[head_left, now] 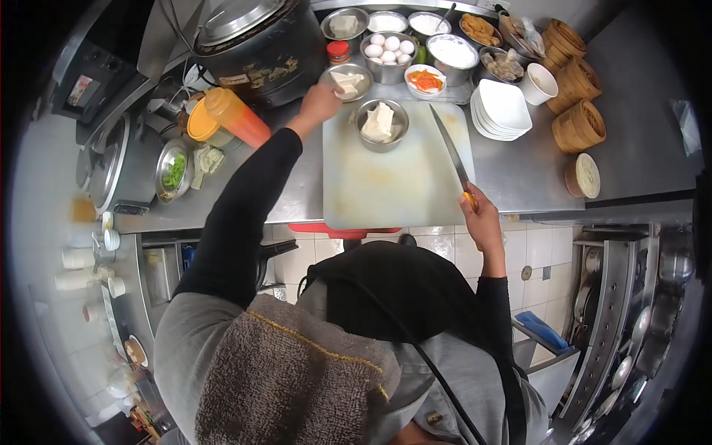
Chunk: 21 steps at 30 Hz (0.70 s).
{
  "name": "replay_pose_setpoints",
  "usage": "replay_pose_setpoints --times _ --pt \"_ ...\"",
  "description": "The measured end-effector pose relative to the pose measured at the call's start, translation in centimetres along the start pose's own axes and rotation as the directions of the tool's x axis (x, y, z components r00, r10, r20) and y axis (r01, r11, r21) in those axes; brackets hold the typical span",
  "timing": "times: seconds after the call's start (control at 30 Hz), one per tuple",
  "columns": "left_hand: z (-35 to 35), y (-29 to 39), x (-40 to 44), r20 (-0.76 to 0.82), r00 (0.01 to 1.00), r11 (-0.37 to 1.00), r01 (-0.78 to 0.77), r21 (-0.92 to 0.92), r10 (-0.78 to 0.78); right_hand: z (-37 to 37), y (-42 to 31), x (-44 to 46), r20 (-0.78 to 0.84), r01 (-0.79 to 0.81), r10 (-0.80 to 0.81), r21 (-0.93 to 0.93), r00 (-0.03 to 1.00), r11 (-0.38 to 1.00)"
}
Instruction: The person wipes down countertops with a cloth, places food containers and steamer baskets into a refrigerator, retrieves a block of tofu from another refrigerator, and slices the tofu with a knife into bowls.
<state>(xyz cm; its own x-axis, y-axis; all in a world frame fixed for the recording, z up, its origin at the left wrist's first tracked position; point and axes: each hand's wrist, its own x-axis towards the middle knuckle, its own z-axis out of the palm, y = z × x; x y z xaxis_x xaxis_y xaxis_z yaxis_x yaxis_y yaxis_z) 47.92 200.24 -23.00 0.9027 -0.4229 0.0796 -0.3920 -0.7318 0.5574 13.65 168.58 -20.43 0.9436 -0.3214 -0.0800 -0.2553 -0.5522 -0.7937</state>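
My right hand (483,222) is closed round the orange handle of a long kitchen knife (450,144). The blade points away from me over the right side of a pale cutting board (393,185). My left hand (320,104) reaches to the left edge of a small metal bowl (358,90) holding white tofu-like slices (345,78). Its fingers are curled at the rim, beside the slices; what they grip is hard to see. At the far end of the board stands another metal bowl (383,142) with a larger white block (380,122) in it.
Behind the board are a pot of eggs (388,50), a bowl of orange strips (426,80) and a red-lidded jar (338,52). White dishes (500,111) and bamboo steamers (578,126) stand right. An orange squeeze bottle (239,119) and a big dark cooker (259,59) are left.
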Motion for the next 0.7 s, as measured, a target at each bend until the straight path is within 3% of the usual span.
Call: replay_pose_setpoints --times 0.03,0.07,0.17,0.33,0.43,0.47,0.57,0.6,0.7 --pt "0.8 -1.7 0.0 -0.024 0.996 0.997 0.082 0.001 -0.082 0.4 0.6 0.0 -0.003 -0.021 0.021 0.009 1.0 1.0" --pt "1.1 -0.9 -1.4 0.063 0.996 0.996 0.067 -0.051 -0.064 0.8 1.1 0.1 -0.005 -0.04 0.04 0.017 0.999 0.999" --pt "4.7 -1.2 -3.1 -0.152 0.967 0.973 -0.218 -0.077 0.205 1.8 1.3 0.5 -0.008 -0.064 0.065 0.056 0.998 0.996" --pt "5.1 -1.1 -3.3 -0.2 0.968 0.987 -0.162 -0.023 0.154 2.3 1.4 0.2 -0.078 0.032 -0.033 -0.022 0.996 0.999" --pt "4.1 -1.5 -3.7 -0.286 0.948 0.89 -0.004 -0.456 -0.142 2.7 1.8 0.5 -0.105 0.112 -0.128 -0.141 0.986 0.984" --pt "3.9 -1.9 -3.5 -0.274 0.95 0.804 -0.045 -0.594 -0.15 2.8 1.8 0.7 -0.113 0.123 -0.144 -0.176 0.983 0.977" --pt "0.7 4.1 -5.1 -0.197 0.978 0.784 -0.171 -0.596 0.063 3.8 2.3 1.4 -0.122 0.136 -0.164 -0.213 0.979 0.968" --pt "0.1 5.4 -5.2 -0.235 0.969 0.844 -0.184 -0.504 0.071 4.1 2.5 1.6 -0.117 0.143 -0.171 -0.217 0.978 0.966" --pt "3.0 0.0 -0.8 -0.43 0.851 0.864 0.054 -0.5 -0.302 4.5 2.6 2.1 -0.114 0.143 -0.176 -0.253 0.978 0.957"
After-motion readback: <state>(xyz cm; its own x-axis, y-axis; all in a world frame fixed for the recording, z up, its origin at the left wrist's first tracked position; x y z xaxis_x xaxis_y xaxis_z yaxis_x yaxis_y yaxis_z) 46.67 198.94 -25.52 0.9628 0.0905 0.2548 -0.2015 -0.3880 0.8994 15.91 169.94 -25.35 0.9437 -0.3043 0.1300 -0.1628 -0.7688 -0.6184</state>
